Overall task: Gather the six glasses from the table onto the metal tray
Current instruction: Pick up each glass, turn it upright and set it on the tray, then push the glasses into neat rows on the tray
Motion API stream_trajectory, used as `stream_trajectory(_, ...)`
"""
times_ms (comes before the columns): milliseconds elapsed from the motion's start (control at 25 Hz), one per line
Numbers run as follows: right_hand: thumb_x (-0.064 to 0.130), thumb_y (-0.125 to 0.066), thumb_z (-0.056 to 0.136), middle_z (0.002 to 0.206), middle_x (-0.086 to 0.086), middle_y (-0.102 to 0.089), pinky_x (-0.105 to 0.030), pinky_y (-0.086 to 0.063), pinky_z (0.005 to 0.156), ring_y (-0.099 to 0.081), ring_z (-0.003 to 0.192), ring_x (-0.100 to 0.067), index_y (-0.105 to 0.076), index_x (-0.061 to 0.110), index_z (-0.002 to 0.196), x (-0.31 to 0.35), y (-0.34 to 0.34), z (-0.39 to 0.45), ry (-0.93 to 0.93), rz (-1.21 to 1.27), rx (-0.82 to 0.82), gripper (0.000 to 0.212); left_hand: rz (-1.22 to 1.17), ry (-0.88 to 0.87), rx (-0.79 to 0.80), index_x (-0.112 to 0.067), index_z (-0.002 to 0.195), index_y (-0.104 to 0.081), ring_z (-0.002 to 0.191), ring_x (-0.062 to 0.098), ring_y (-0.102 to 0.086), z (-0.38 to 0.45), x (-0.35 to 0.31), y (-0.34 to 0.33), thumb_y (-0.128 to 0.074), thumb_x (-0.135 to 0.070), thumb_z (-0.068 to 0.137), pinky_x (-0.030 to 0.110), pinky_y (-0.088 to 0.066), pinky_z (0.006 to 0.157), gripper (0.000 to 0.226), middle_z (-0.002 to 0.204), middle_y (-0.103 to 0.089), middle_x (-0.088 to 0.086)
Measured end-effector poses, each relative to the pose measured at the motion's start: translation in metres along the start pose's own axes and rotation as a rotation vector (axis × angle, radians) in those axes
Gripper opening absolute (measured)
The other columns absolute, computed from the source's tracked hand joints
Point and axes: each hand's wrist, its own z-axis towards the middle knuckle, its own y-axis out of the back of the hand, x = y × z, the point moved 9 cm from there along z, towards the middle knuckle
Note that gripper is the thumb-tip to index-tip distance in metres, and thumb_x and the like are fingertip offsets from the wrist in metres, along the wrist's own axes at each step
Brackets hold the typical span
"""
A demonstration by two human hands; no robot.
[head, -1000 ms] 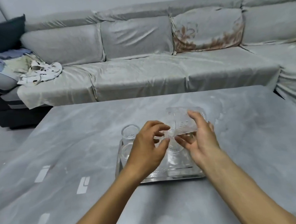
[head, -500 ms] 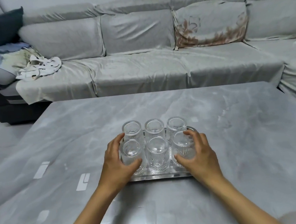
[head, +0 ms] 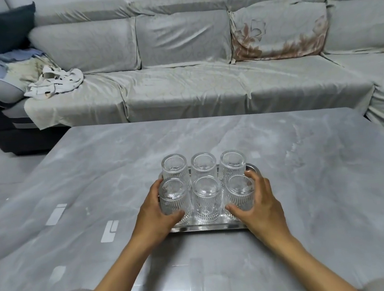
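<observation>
Several ribbed clear glasses stand in two rows on the metal tray [head: 209, 227] at the middle of the grey marble table [head: 308, 180]. My left hand [head: 154, 216] wraps around the front left glass [head: 174, 199]. My right hand [head: 262, 205] wraps around the front right glass [head: 240, 193]. The front middle glass [head: 207, 199] stands between them, untouched. Behind it are three more glasses, with the back middle glass [head: 203, 166] in the centre. Both hands partly hide the tray's side rims.
A long grey covered sofa [head: 192, 86] runs behind the table and turns along the right side. A crumpled white cloth [head: 54, 82] lies on the sofa's left end. The table's front edge is close to my body.
One second ago both hands held a glass tilted above the tray. It now stands with the others, and my hands have dropped to clasp the two front corner glasses.
</observation>
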Motion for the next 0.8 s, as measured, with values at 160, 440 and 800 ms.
stream_trajectory(160, 0.054, -0.079, 0.060, 0.130, 0.007, -0.045, -0.029, -0.045, 0.074, -0.057, 0.110, -0.023, -0.031, 0.037, 0.136, -0.001, -0.004, 0.000, 0.010, -0.022, 0.016, 0.091, 0.007, -0.007, -0.011, -0.040, 0.138, -0.035, 0.111, 0.014, -0.060, 0.001, -0.001, 0.001, -0.085, -0.027, 0.063, 0.038, -0.050, 0.095, 0.090, 0.126, -0.061, -0.012)
stream_trajectory(440, 0.048, -0.082, 0.061, 0.133, 0.004, -0.045, -0.031, -0.047, 0.078, -0.056, 0.114, -0.024, -0.032, 0.034, 0.138, 0.001, -0.005, 0.001, 0.022, -0.030, 0.013, 0.093, 0.024, -0.016, -0.016, -0.040, 0.136, -0.037, 0.108, 0.016, -0.063, 0.002, -0.002, 0.002, -0.086, -0.028, 0.061, 0.041, -0.052, 0.093, 0.091, 0.124, -0.063, -0.011)
stream_trajectory(800, 0.062, -0.041, 0.089, 0.155, -0.001, -0.035, -0.035, -0.026, 0.116, -0.035, 0.141, -0.017, -0.035, 0.024, 0.146, -0.044, -0.013, 0.033, -0.515, 0.997, 0.075, 0.068, -0.737, 0.292, -0.124, -0.023, 0.146, -0.037, 0.139, 0.012, -0.036, 0.033, 0.016, 0.020, -0.040, -0.048, 0.097, 0.031, -0.026, 0.112, 0.055, 0.154, -0.038, -0.004)
